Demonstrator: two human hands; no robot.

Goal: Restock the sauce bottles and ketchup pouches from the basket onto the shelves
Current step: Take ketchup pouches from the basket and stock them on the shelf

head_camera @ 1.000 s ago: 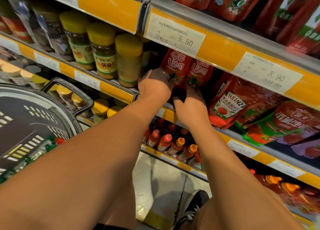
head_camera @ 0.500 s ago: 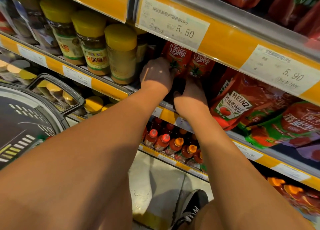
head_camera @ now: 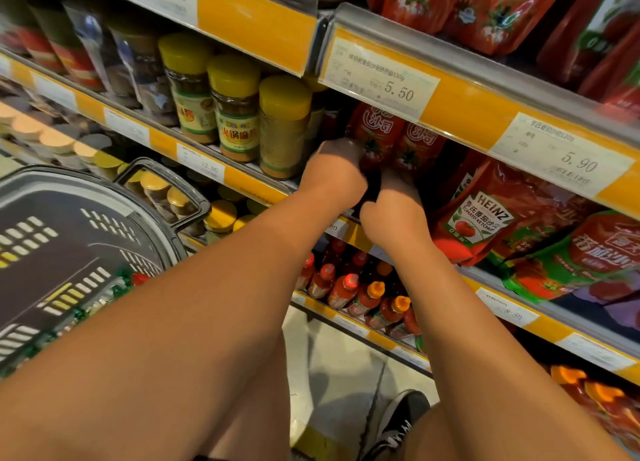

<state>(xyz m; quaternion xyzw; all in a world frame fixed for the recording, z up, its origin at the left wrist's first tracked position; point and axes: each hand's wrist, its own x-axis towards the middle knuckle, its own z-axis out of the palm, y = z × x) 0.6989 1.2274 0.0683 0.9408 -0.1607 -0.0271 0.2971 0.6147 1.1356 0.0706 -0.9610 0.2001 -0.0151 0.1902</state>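
Both hands, left [head_camera: 332,171] and right [head_camera: 393,211], are pressed against upright pouches [head_camera: 375,136]; finger closure cannot be told. Pouches should be squared upright, pushed back.

Both forearms are bare right down to the left hand [head_camera: 332,173] and right hand [head_camera: 393,214], no sleeves, watch or rings showing. Bare legs below, and a black low-top canvas sneaker with white laces and white side lettering [head_camera: 398,426].
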